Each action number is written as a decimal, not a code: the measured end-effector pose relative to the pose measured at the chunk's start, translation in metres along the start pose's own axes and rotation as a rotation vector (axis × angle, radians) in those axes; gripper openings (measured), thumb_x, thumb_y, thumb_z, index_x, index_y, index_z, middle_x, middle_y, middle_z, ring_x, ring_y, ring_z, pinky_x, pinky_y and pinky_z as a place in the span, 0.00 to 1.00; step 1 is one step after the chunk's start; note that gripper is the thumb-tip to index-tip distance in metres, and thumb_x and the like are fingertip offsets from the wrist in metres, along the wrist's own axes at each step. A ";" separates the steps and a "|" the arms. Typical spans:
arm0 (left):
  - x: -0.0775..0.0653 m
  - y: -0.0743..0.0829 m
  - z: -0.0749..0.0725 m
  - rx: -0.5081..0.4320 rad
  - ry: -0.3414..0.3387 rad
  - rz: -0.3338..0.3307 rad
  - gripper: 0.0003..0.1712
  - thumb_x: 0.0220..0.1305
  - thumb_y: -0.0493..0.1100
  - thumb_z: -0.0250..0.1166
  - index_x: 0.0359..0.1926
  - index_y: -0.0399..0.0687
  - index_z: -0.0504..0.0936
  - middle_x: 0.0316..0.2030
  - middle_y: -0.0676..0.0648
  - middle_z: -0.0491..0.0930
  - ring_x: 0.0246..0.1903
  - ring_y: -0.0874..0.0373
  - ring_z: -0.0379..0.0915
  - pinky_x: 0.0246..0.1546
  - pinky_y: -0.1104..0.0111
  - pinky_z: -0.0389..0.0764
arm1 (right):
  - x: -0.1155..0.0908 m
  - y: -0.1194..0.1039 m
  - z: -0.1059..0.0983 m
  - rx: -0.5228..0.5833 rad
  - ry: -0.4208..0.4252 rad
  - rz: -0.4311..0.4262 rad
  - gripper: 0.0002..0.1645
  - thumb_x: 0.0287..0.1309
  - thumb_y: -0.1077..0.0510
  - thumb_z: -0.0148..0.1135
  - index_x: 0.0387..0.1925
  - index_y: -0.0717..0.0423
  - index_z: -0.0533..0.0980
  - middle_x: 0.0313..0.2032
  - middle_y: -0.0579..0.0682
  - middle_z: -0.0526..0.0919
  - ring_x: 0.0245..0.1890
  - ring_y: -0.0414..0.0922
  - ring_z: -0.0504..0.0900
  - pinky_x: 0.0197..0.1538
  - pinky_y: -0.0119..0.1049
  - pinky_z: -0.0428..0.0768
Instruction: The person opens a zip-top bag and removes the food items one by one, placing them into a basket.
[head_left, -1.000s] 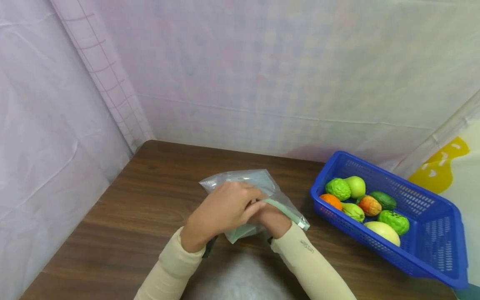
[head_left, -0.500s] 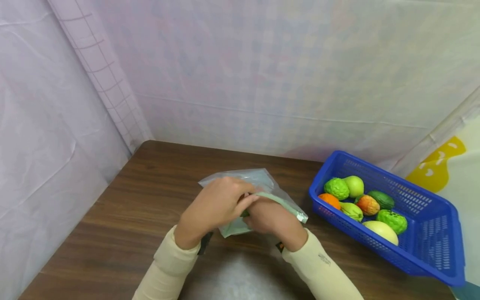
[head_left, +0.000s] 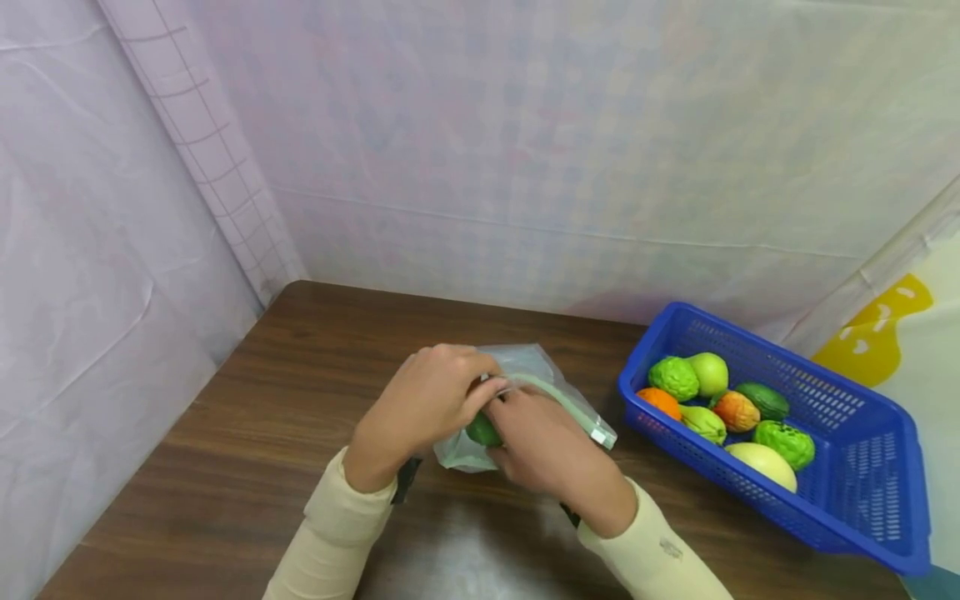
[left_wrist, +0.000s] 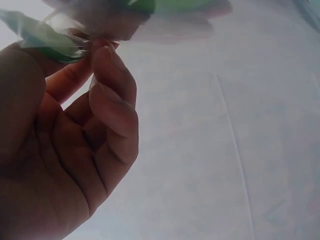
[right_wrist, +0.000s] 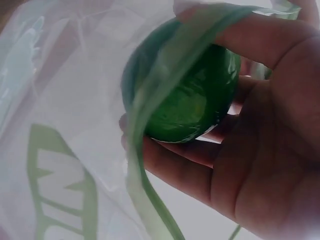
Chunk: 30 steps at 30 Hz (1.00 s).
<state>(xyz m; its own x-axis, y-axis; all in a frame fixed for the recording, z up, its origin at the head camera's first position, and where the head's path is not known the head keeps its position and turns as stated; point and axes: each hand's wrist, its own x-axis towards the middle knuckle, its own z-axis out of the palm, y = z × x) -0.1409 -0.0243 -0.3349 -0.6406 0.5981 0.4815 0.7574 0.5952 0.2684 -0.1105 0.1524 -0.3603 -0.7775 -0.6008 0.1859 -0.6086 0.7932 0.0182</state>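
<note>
A clear zip-top plastic bag (head_left: 525,360) with a pale green strip (head_left: 573,408) along its mouth is between my hands, over the table's middle. At the bag's mouth, my left hand (head_left: 423,404) pinches the film; the left wrist view shows its thumb and fingertips meeting there. My right hand (head_left: 551,446) holds a glossy, dark green, rounded fruit (right_wrist: 195,105) of unclear kind, partly visible between the hands. In the right wrist view the green strip crosses this fruit, whose far part lies behind the film with the fingertips. The fingers curl around it from both sides.
To the right, a blue perforated plastic basket (head_left: 873,467) holds several fruits and vegetables, including an orange (head_left: 660,402) and a pale yellow oval one (head_left: 763,465). The brown wooden table (head_left: 247,433) meets white sheeting (head_left: 480,208) at its back and left side.
My right hand has drawn back from inside the bag, toward the front right, and the green fruit has come into sight. My left hand has shifted slightly left, still pinching the bag.
</note>
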 end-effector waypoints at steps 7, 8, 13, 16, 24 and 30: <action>0.000 0.000 0.001 -0.001 0.010 0.005 0.07 0.71 0.47 0.64 0.38 0.54 0.87 0.31 0.57 0.83 0.28 0.66 0.75 0.29 0.72 0.76 | -0.010 -0.004 -0.011 -0.001 0.026 0.001 0.36 0.48 0.49 0.78 0.58 0.50 0.73 0.49 0.51 0.83 0.45 0.53 0.82 0.50 0.46 0.82; 0.001 -0.001 0.001 0.000 0.012 0.005 0.07 0.71 0.47 0.64 0.38 0.54 0.87 0.31 0.57 0.83 0.28 0.66 0.75 0.29 0.72 0.76 | -0.012 -0.005 -0.012 0.001 0.028 0.000 0.37 0.48 0.48 0.79 0.59 0.50 0.73 0.50 0.51 0.82 0.45 0.53 0.82 0.50 0.46 0.81; 0.001 -0.001 0.002 -0.002 0.009 0.006 0.07 0.71 0.47 0.65 0.38 0.54 0.87 0.30 0.57 0.83 0.27 0.67 0.74 0.28 0.73 0.76 | -0.020 -0.008 -0.021 0.018 0.018 0.006 0.40 0.48 0.46 0.79 0.62 0.46 0.71 0.53 0.47 0.80 0.45 0.48 0.81 0.48 0.43 0.81; 0.000 -0.001 0.002 -0.002 0.007 0.002 0.06 0.70 0.46 0.65 0.38 0.53 0.87 0.31 0.57 0.83 0.26 0.68 0.73 0.28 0.73 0.75 | -0.025 -0.010 -0.027 0.036 0.021 0.001 0.41 0.48 0.45 0.79 0.63 0.44 0.71 0.51 0.44 0.79 0.44 0.42 0.79 0.45 0.40 0.81; 0.002 -0.002 0.004 0.029 0.026 0.038 0.08 0.70 0.47 0.65 0.35 0.52 0.87 0.26 0.58 0.80 0.23 0.68 0.70 0.27 0.73 0.73 | -0.046 -0.008 -0.055 0.111 0.017 -0.028 0.42 0.52 0.40 0.76 0.66 0.43 0.71 0.56 0.42 0.77 0.45 0.37 0.78 0.46 0.36 0.82; 0.004 -0.003 0.003 0.033 0.040 0.084 0.08 0.69 0.45 0.66 0.32 0.50 0.85 0.22 0.58 0.76 0.22 0.67 0.67 0.27 0.72 0.73 | -0.061 0.006 -0.082 0.108 0.055 -0.039 0.40 0.51 0.43 0.78 0.64 0.43 0.71 0.56 0.42 0.77 0.47 0.37 0.79 0.47 0.37 0.83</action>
<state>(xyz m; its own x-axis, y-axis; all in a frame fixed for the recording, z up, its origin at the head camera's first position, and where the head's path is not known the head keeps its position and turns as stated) -0.1455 -0.0222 -0.3362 -0.5689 0.6251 0.5344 0.8032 0.5618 0.1980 -0.0538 0.2024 -0.2910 -0.7451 -0.6222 0.2404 -0.6539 0.7525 -0.0791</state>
